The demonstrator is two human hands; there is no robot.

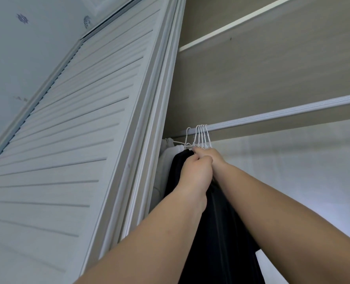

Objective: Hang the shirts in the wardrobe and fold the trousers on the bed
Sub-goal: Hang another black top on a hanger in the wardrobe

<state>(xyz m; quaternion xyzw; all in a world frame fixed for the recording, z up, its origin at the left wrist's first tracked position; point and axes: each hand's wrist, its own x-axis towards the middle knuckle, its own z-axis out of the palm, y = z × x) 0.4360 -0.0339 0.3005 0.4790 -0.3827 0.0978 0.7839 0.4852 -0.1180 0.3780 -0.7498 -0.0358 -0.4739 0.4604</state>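
Both hands (pixel 202 160) gripping black garment (pixel 221 232) under white hangers (pixel 201 137), rail (pixel 282 113) bare rightward, louvred door (pixel 78 140) left.

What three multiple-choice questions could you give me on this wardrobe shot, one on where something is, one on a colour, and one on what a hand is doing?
1. Where do the white hangers sit on the rail?
A. bunched near its left end
B. spread along its whole length
C. bunched at its far right end

2. What colour is the garment hanging below the hands?
A. red
B. black
C. yellow

3. What is the left hand doing?
A. hanging straight-fingered, clear of the clothes
B. pressing flat on the louvred door
C. gripping the dark garment with curled fingers

Answers:
1 A, the hooks cluster beside the door frame, with bare rail running right.
2 B, the cloth reads black next to a white garment.
3 C, its fingers curl at the garment's top, beside the right hand by the hangers.
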